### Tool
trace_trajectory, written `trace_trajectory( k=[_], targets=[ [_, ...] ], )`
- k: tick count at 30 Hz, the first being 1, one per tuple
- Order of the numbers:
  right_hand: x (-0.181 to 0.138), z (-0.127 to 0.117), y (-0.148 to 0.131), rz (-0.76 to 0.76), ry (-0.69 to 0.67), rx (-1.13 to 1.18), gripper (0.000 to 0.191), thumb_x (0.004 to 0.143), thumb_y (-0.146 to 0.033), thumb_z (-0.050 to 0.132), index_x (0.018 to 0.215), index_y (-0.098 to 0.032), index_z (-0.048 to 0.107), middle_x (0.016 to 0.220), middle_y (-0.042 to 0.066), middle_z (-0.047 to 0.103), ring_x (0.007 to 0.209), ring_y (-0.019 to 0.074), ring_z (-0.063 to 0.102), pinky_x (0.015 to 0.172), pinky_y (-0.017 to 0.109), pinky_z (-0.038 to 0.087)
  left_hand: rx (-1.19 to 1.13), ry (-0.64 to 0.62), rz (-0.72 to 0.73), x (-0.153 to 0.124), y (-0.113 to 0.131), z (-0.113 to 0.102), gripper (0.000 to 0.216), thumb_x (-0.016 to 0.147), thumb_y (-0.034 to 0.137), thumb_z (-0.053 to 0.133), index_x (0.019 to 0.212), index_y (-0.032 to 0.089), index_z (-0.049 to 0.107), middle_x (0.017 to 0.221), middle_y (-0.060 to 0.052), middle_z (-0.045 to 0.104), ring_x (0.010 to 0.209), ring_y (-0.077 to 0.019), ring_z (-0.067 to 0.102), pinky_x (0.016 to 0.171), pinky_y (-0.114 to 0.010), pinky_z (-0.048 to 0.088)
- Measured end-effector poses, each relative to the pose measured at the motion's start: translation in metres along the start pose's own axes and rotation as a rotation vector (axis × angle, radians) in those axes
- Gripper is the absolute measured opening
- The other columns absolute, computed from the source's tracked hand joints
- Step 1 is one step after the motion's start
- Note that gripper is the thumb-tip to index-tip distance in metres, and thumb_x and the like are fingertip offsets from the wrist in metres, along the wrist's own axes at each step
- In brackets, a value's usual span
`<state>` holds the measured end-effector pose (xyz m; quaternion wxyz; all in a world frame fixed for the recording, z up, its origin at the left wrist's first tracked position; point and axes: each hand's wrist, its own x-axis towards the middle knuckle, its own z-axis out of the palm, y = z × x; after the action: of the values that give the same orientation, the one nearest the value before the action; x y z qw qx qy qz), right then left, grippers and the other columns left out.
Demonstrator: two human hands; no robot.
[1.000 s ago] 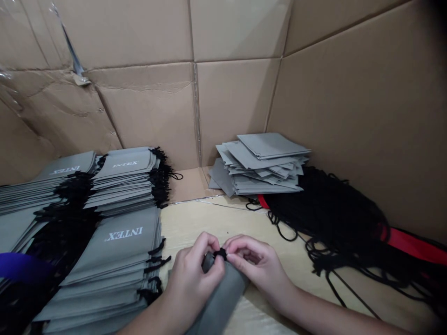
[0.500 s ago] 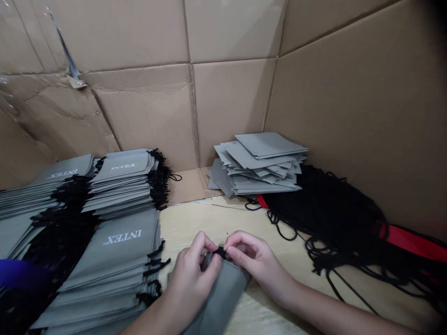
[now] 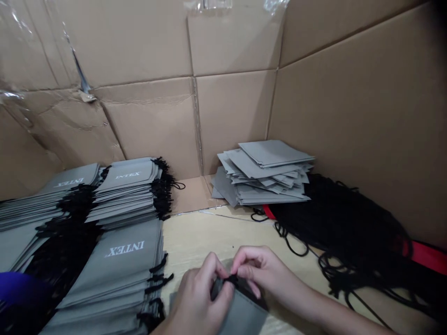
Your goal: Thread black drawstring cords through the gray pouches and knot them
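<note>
Low in the middle of the view, a grey drawstring pouch [image 3: 244,312] lies under both hands at the table's near side. My left hand [image 3: 206,291] is closed on the pouch's top edge, thumb and forefinger pinching beside a bunch of black cord [image 3: 232,279]. My right hand [image 3: 263,270] pinches the black cord between thumb and forefinger, its other fingers curled. The fingertips partly hide the cord. To the left, stacked grey pouches [image 3: 129,232] with white INTEX lettering have black cord ends sticking out on their right side.
More pouch stacks [image 3: 129,170] stand at the back left. A loose pile of plain grey pouches [image 3: 275,153] sits at the back right, beside a heap of black cords [image 3: 342,223] with a red band [image 3: 429,256]. Cardboard walls [image 3: 230,102] enclose the back and right. Something blue [image 3: 21,288] shows at left.
Both hands and the pouch sit slightly lower and farther right in the view. The whole scene has shifted down as the camera tilted up. Both hands stay pinched at the pouch's top.
</note>
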<state>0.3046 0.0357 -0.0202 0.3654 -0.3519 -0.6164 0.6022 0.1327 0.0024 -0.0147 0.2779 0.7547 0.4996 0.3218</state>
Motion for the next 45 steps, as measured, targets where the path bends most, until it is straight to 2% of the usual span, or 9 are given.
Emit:
trace_trajectory(
  k=[6, 14, 22, 27, 29, 33, 36, 39, 45],
  targets=[
    [-0.001, -0.003, -0.006, 0.002, -0.030, -0.138, 0.013, 0.074, -0.028, 0.062, 0.072, -0.015, 0.059, 0.056, -0.004, 0.049, 0.043, 0.0066, 0.039, 0.043, 0.020, 0.028, 0.019, 0.012, -0.012, -0.002, 0.003, 0.001, 0.009, 0.074, 0.015, 0.049, 0.076, 0.022, 0.046, 0.054, 0.006, 0.042, 0.049, -0.0119, 0.040, 0.047, -0.022, 0.025],
    [-0.012, 0.003, -0.004, -0.223, -0.152, -0.449, 0.017, 0.093, -0.034, 0.035, 0.084, -0.021, 0.044, 0.068, -0.002, 0.047, 0.059, 0.0129, 0.042, 0.056, 0.024, 0.037, 0.072, -0.043, 0.062, -0.005, 0.006, 0.000, 0.006, 0.079, 0.017, 0.046, 0.081, 0.022, 0.044, 0.063, 0.003, 0.053, 0.054, -0.0127, 0.049, 0.051, -0.023, 0.032],
    [-0.012, 0.008, 0.004, -0.199, -0.096, -0.581, 0.020, 0.094, -0.034, 0.030, 0.083, -0.023, 0.042, 0.074, 0.001, 0.054, 0.066, 0.0160, 0.049, 0.062, 0.027, 0.039, 0.368, -0.095, 0.343, -0.005, 0.006, -0.003, 0.019, 0.083, 0.015, 0.040, 0.101, 0.017, 0.047, 0.079, -0.007, 0.066, 0.063, -0.0206, 0.063, 0.053, -0.028, 0.041],
    [-0.015, 0.012, -0.002, -0.184, -0.037, -0.507, 0.018, 0.091, -0.038, 0.037, 0.082, -0.025, 0.045, 0.071, 0.000, 0.054, 0.064, 0.0176, 0.050, 0.060, 0.028, 0.041, 0.615, -0.103, 0.441, -0.009, 0.012, -0.001, 0.019, 0.080, 0.011, 0.042, 0.094, 0.015, 0.054, 0.076, -0.010, 0.067, 0.060, -0.0236, 0.063, 0.050, -0.030, 0.040],
    [-0.014, 0.014, -0.008, -0.182, -0.013, -0.425, 0.021, 0.088, -0.043, 0.042, 0.078, -0.025, 0.047, 0.070, 0.001, 0.053, 0.064, 0.0184, 0.050, 0.060, 0.029, 0.042, 0.590, -0.107, 0.375, -0.009, 0.014, -0.001, 0.020, 0.081, 0.012, 0.042, 0.096, 0.015, 0.054, 0.077, -0.010, 0.068, 0.060, -0.0240, 0.063, 0.049, -0.030, 0.039],
    [-0.010, 0.012, -0.008, -0.170, 0.036, -0.318, 0.028, 0.085, -0.051, 0.045, 0.077, -0.024, 0.048, 0.073, 0.002, 0.052, 0.068, 0.0192, 0.051, 0.061, 0.029, 0.044, 0.257, -0.048, 0.021, -0.004, 0.014, -0.003, 0.020, 0.083, 0.025, 0.046, 0.099, 0.017, 0.054, 0.084, -0.008, 0.067, 0.071, -0.0237, 0.063, 0.059, -0.030, 0.041],
    [-0.009, 0.006, -0.003, -0.149, 0.038, -0.355, 0.027, 0.087, -0.050, 0.043, 0.080, -0.024, 0.048, 0.072, 0.001, 0.050, 0.066, 0.0174, 0.048, 0.058, 0.027, 0.042, 0.038, -0.032, -0.180, 0.000, 0.012, -0.004, 0.017, 0.081, 0.032, 0.050, 0.088, 0.019, 0.058, 0.076, -0.003, 0.063, 0.071, -0.0200, 0.057, 0.060, -0.027, 0.039],
    [-0.011, 0.003, -0.002, -0.153, 0.014, -0.402, 0.027, 0.088, -0.049, 0.040, 0.083, -0.024, 0.048, 0.071, 0.000, 0.049, 0.065, 0.0166, 0.047, 0.058, 0.026, 0.040, -0.105, -0.078, -0.180, 0.003, 0.009, -0.003, 0.020, 0.082, 0.031, 0.047, 0.078, 0.019, 0.062, 0.068, 0.001, 0.058, 0.066, -0.0155, 0.052, 0.060, -0.024, 0.038],
    [-0.012, 0.002, -0.004, -0.153, -0.062, -0.449, 0.026, 0.089, -0.047, 0.042, 0.082, -0.022, 0.046, 0.072, 0.000, 0.049, 0.068, 0.0157, 0.047, 0.059, 0.025, 0.038, -0.209, -0.056, -0.182, 0.004, 0.007, 0.001, 0.019, 0.081, 0.027, 0.047, 0.084, 0.018, 0.064, 0.079, -0.002, 0.063, 0.074, -0.0168, 0.054, 0.069, -0.025, 0.041]
  ],
)
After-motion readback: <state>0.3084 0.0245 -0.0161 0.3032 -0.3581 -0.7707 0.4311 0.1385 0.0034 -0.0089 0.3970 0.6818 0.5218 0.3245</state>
